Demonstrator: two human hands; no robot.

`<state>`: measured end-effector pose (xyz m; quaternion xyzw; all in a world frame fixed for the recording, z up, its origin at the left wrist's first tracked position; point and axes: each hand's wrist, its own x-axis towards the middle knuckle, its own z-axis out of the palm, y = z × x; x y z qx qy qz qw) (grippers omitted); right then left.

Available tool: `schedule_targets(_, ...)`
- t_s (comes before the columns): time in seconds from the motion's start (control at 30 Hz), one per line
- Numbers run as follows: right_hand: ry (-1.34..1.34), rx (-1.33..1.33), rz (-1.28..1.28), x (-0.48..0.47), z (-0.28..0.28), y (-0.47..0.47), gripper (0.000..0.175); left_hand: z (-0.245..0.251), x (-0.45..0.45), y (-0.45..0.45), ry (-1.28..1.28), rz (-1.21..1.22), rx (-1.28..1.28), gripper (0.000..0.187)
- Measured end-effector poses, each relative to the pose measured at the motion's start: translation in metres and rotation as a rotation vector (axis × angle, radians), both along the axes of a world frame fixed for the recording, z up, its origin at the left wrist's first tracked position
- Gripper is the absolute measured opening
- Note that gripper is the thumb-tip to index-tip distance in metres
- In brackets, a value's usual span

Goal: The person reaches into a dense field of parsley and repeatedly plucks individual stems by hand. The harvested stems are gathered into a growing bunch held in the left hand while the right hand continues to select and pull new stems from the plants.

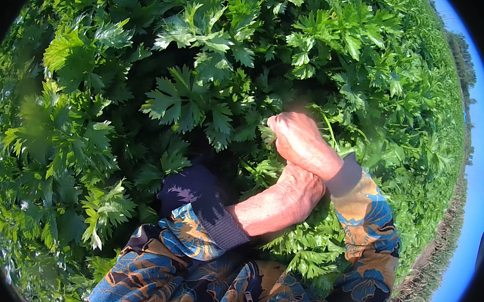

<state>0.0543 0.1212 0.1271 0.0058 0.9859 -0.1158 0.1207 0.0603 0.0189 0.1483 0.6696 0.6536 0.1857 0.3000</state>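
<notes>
Amid dense leafy green plants that look like celery (182,98), my two bare hands meet right of centre. My right hand (297,134) is curled, its back up, beside a pale leaf and thin stems; whether it grips them cannot be told. Below it, my left hand (300,191) bends at the wrist, its fingers hidden behind the right hand and wrist. My left forearm comes out of a dark knitted cuff (230,230). A greyish cuff (346,177) surrounds my right wrist. Both sleeves are blue, tan and black patterned cloth.
Foliage surrounds both arms and stretches to the far edge of the field. A strip of dry-looking vegetation (437,249) borders it at the right, with trees (461,57) beyond. The patterned jacket's front, with a metal zipper (250,297), lies at the bottom.
</notes>
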Motion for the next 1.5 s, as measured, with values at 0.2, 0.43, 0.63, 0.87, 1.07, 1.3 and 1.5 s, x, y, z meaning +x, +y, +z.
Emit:
schedule_targets(0.2,0.031,-0.273,-0.03,0.004,0.03,-0.02,0.004,-0.05,0.022,-0.025,0.049,0.176,0.558,0.032)
schedule_targets(0.43,0.106,-0.715,-0.237,0.01,0.064,-0.011,0.022,-0.02,0.008,-0.025,0.503,0.053,0.637,0.031)
schedule_targets(0.63,0.198,-1.174,-0.68,0.042,0.088,0.024,0.017,0.028,-0.023,-0.009,-0.032,0.122,0.483,0.008)
schedule_targets(0.87,0.346,-1.49,-0.979,0.079,0.096,0.039,0.015,0.075,-0.082,-0.011,-0.073,0.507,0.72,0.027)
schedule_targets(1.07,0.312,-1.5,-0.892,0.078,0.095,0.024,0.019,0.085,-0.125,0.07,0.249,0.605,0.853,0.093)
schedule_targets(1.3,0.298,-1.405,-0.728,0.075,0.128,0.031,0.015,0.04,-0.168,0.076,-0.055,0.747,0.861,0.027)
schedule_targets(1.5,0.437,-1.195,-0.579,0.037,0.173,0.053,0.016,-0.01,-0.157,0.007,-0.589,0.916,0.805,0.025)
